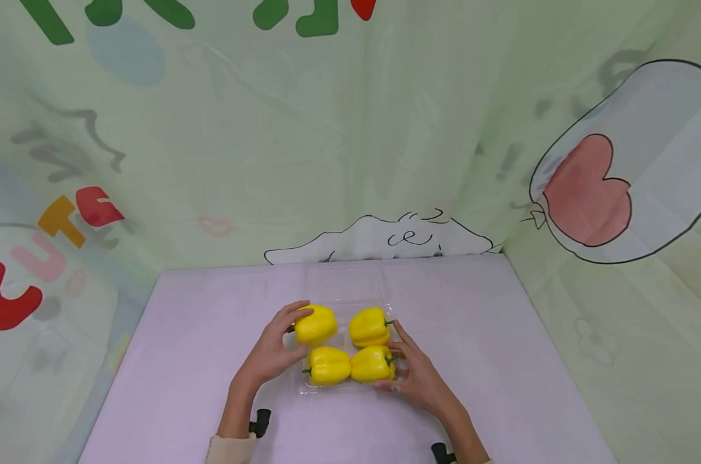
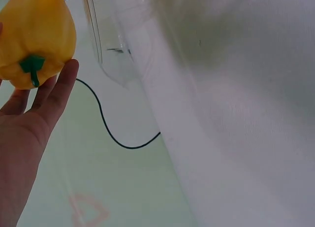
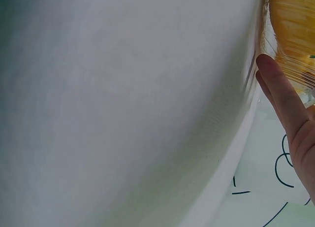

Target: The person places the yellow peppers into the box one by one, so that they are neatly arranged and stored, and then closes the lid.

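Note:
In the head view, my left hand (image 1: 275, 348) holds a yellow bell pepper (image 1: 316, 325) over the back left of a clear plastic container (image 1: 323, 389). The left wrist view has that bell pepper (image 2: 42, 32) with its green stem toward me and the fingertips bent against it. Three other yellow bell peppers lie in the container: one at back right (image 1: 369, 327), one at front left (image 1: 330, 366) and one at front right (image 1: 373, 364). My right hand (image 1: 414, 377) rests along the container's right side. Its straight fingers (image 3: 283, 91) touch the clear wall in the right wrist view.
The container's clear lid (image 1: 343, 282) lies folded back behind it on the pale lilac tabletop (image 1: 211, 322). A pale green printed curtain (image 1: 327, 142) stands behind the table's back edge and at both sides.

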The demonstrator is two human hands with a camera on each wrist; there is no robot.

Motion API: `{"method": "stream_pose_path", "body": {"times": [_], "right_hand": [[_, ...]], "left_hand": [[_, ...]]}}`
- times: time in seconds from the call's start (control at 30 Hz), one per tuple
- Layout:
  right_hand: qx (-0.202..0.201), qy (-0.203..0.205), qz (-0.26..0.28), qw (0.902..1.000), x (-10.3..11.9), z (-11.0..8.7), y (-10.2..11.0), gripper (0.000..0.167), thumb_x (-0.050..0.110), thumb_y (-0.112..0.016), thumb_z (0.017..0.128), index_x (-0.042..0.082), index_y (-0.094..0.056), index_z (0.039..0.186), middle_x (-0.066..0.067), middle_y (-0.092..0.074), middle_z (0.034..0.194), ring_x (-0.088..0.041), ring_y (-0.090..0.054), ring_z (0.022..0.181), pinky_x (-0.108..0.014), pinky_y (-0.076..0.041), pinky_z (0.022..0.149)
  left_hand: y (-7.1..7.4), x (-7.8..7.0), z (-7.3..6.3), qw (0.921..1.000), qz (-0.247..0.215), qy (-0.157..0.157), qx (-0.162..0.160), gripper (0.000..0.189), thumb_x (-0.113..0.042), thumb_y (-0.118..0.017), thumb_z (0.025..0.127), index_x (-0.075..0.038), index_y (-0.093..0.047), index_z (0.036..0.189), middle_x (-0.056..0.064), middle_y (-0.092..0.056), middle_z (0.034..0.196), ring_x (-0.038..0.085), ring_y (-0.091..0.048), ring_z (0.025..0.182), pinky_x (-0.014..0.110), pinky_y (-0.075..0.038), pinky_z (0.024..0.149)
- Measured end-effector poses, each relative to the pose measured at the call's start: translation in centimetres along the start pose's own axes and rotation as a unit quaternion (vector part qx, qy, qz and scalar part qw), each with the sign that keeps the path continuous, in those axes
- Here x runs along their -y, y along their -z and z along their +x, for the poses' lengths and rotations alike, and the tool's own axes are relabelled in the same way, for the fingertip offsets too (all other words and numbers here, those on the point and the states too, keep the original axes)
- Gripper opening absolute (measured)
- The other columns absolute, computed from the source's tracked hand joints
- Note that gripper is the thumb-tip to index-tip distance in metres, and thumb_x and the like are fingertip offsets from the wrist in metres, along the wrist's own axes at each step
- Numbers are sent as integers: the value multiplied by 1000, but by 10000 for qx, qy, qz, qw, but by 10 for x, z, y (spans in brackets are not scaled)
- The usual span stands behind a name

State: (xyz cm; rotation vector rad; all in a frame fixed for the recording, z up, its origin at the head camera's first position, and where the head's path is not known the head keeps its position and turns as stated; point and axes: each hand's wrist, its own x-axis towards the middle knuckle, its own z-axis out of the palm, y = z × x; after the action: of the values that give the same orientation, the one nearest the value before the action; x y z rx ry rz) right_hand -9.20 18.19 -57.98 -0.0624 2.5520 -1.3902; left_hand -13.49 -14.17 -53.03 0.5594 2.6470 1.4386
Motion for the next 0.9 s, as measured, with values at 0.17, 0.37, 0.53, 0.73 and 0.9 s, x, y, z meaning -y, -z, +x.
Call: {"method": "stream_pose_path", "body": {"times": [0.17, 0.37, 0.53, 0.73, 0.9], "right_hand": [[30, -18, 59, 10000, 0, 0, 0, 87, 28, -100, 70, 13, -60, 146, 2, -12, 181, -31, -60, 139, -33, -64, 99], [20, -3, 52, 10000, -1, 0, 1, 87, 28, -100, 70, 13, -60, 146, 4, -12, 181, -30, -60, 139, -32, -64, 98], [22, -18, 80, 10000, -1, 0, 1, 88, 28, -100, 70, 13, -59, 147, 3, -13, 181, -29, -60, 138, -33, -64, 99], [28, -24, 88, 10000, -1, 0, 1, 87, 28, -100, 71, 13, -59, 147, 2, -13, 181, -29, -60, 138, -32, -64, 98], [27, -7, 101, 9999, -1, 0, 1, 89, 28, -100, 70, 13, -59, 148, 3, -13, 181, -30, -60, 139, -32, -64, 98]], "left_hand": [[-10, -2, 6, 9999, 37, 67, 70, 66, 0, -74, 89, -25, -58, 148, 0, -44, 167, 27, -51, 147, 51, -52, 118], [-15, -3, 12, 9996, 86, 123, 254, 64, -2, -71, 90, -24, -59, 149, -3, -41, 168, 28, -45, 153, 54, -48, 123], [-18, -1, 15, 9990, 148, 142, 398, 63, -4, -71, 90, -21, -58, 150, -2, -40, 169, 30, -40, 157, 59, -42, 126], [-24, 3, 17, 9986, 241, 191, 422, 63, -3, -70, 89, -18, -58, 150, 0, -40, 170, 32, -38, 157, 61, -41, 126], [-28, 3, 18, 9977, 447, 214, 452, 61, -4, -69, 90, -17, -59, 149, 0, -37, 170, 32, -36, 158, 59, -41, 127]]}}
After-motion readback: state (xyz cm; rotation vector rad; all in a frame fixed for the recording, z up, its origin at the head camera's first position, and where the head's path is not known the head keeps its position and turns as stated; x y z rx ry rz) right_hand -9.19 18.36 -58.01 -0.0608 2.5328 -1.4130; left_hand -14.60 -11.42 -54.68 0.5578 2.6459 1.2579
